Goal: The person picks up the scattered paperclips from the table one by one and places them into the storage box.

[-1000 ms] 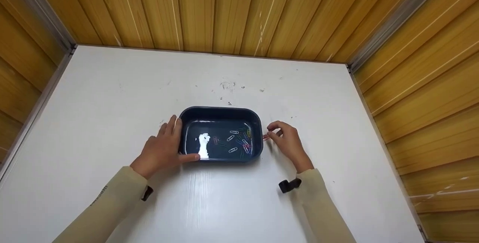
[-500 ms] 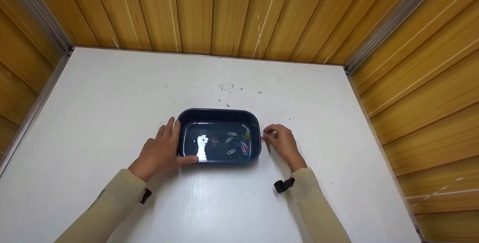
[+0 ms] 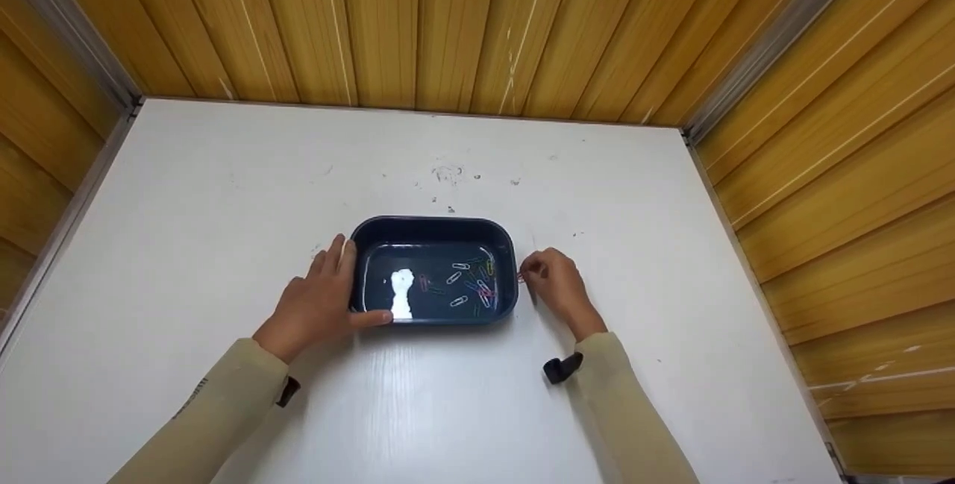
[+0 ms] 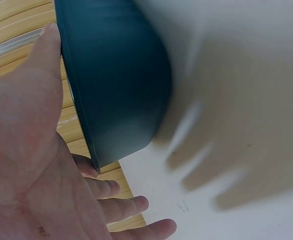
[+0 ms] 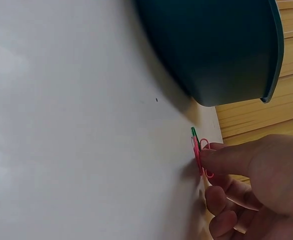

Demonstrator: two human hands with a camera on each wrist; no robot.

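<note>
A dark blue rectangular tray (image 3: 433, 229) stands on the white table, with several coloured paper clips (image 3: 459, 301) scattered mostly over the right half of its floor. My left hand (image 3: 317, 301) rests against the tray's left end, fingers straight and thumb along the near rim. In the left wrist view, the thumb and a fingertip touch the rim of the tray (image 4: 116, 80). Just outside the right end, my right hand (image 3: 563, 286) pinches a few pink and green paper clips (image 5: 197, 150) between thumb and forefinger, low by the table.
The white tabletop (image 3: 418, 402) has small dark scuff marks (image 3: 448, 174) beyond the tray. Yellow wood-look panels (image 3: 418, 29) wall in its back and sides. A dark strap (image 3: 563, 368) shows at the right wrist.
My right hand has moved slightly left, closer to the tray's end, keeping its pinch on the clips. My left hand stays at the tray. The whole head view has shifted a little.
</note>
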